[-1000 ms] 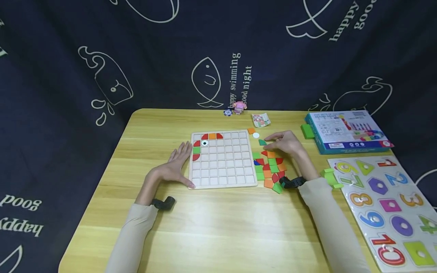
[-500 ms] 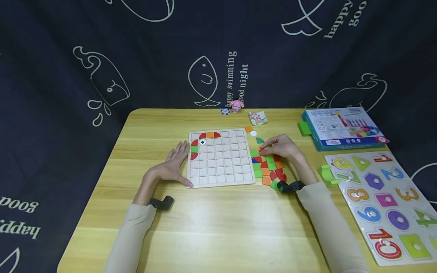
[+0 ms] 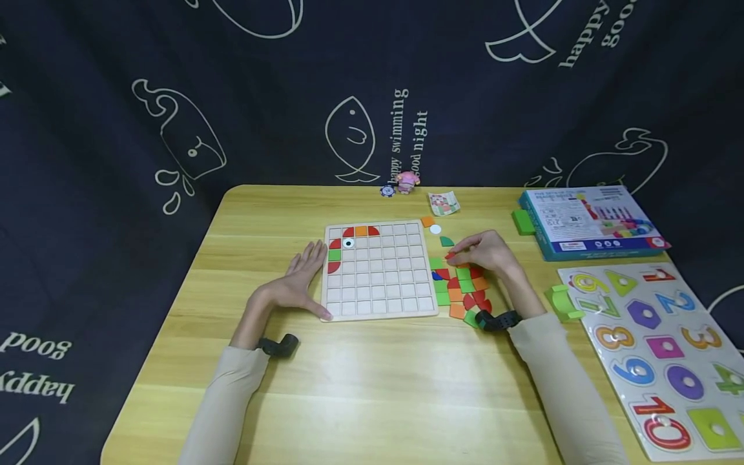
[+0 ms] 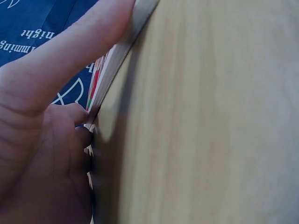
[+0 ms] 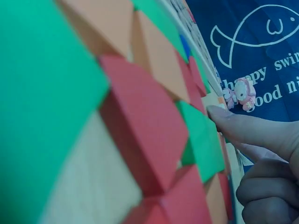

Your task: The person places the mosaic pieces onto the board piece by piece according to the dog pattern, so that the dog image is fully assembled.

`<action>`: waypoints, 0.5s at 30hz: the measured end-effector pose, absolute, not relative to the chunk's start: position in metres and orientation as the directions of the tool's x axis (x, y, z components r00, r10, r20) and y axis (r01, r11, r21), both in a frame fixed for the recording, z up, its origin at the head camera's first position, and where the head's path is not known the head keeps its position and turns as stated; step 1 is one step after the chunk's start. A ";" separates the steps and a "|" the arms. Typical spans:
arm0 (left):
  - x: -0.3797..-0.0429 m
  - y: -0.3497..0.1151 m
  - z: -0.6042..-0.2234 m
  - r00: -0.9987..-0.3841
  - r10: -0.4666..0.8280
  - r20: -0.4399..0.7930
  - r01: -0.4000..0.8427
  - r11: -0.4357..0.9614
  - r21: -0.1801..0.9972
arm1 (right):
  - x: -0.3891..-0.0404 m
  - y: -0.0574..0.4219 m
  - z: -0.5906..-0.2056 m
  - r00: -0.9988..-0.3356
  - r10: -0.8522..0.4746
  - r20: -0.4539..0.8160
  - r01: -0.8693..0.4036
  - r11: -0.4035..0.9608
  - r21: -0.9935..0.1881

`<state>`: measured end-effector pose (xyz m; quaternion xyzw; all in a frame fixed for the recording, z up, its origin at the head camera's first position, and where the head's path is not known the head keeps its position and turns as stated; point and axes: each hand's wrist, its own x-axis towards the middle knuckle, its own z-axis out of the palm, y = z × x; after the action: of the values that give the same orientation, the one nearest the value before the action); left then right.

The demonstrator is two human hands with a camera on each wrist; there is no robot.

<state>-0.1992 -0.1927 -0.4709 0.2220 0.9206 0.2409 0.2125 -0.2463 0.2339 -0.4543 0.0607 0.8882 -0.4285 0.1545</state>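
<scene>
A pale grid board [image 3: 383, 284] lies on the table, with several red quarter-circles, an orange square, a green square and an eye tile [image 3: 348, 243] in its upper left cells. My left hand [image 3: 293, 284] is spread along the board's left edge, thumb at the near corner. In the left wrist view, that thumb [image 4: 79, 44] lies against the board's side. My right hand [image 3: 485, 252] is over the far end of the loose tile pile [image 3: 462, 284], thumb and forefinger pinching a small red tile [image 3: 449, 256]. The right wrist view hides that tile behind the fingers.
Beyond the pile lie a green quarter-circle [image 3: 446, 241], a white disc [image 3: 435, 229] and an orange square [image 3: 427, 222]. A picture card [image 3: 444, 204] and pink figurine [image 3: 407, 182] stand farther back. At right are a boxed set [image 3: 593, 223] and a number puzzle board [image 3: 662, 349].
My right hand has come down and nearer from beside the green quarter-circle to the red tile, its fingertips closing on it. The left hand stays at the board's edge.
</scene>
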 end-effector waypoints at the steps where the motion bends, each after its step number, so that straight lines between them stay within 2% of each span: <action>1: -0.199 -0.193 -0.471 -0.812 0.511 -0.284 0.307 0.786 0.536 | -0.247 0.234 -0.455 -0.948 -0.021 -0.317 0.236 0.621 -0.748; 7: -0.199 -0.191 -0.470 -0.813 0.510 -0.283 0.310 0.789 0.530 | -0.248 0.234 -0.458 -0.960 -0.008 -0.281 0.218 0.610 -0.762; 15: -0.199 -0.192 -0.469 -0.813 0.509 -0.283 0.304 0.785 0.540 | -0.250 0.234 -0.458 -0.954 -0.117 -0.277 0.151 0.609 -0.779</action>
<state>-0.1991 -0.1919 -0.4694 0.2207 0.9208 0.2424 0.2116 -0.2501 0.2341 -0.4579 0.0096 0.8840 -0.4420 0.1519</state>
